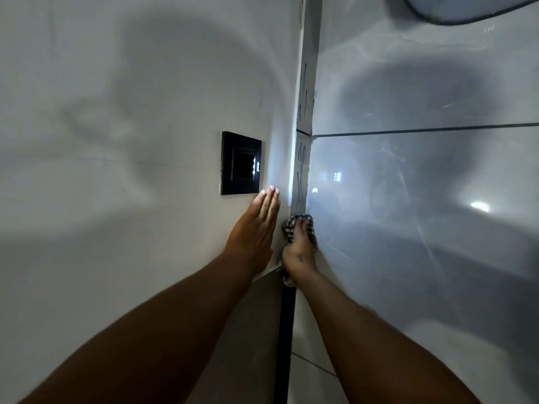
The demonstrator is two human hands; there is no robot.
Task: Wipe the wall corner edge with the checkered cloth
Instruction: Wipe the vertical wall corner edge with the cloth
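The wall corner edge (304,112) runs top to bottom through the middle of the view as a narrow pale strip with dark pen scribbles on it. My right hand (297,252) presses the black-and-white checkered cloth (288,227) against this strip, just below the lowest scribbles. The cloth is bunched under the fingers and a bit hangs below the wrist. My left hand (258,228) lies flat and open against the white wall left of the corner, fingers together and pointing up, holding nothing.
A black wall switch plate (240,164) sits on the white wall just above my left fingertips. Glossy grey tiles (408,185) with a dark grout line cover the wall right of the corner. Below the hands a dark vertical strip (287,330) continues the edge downward.
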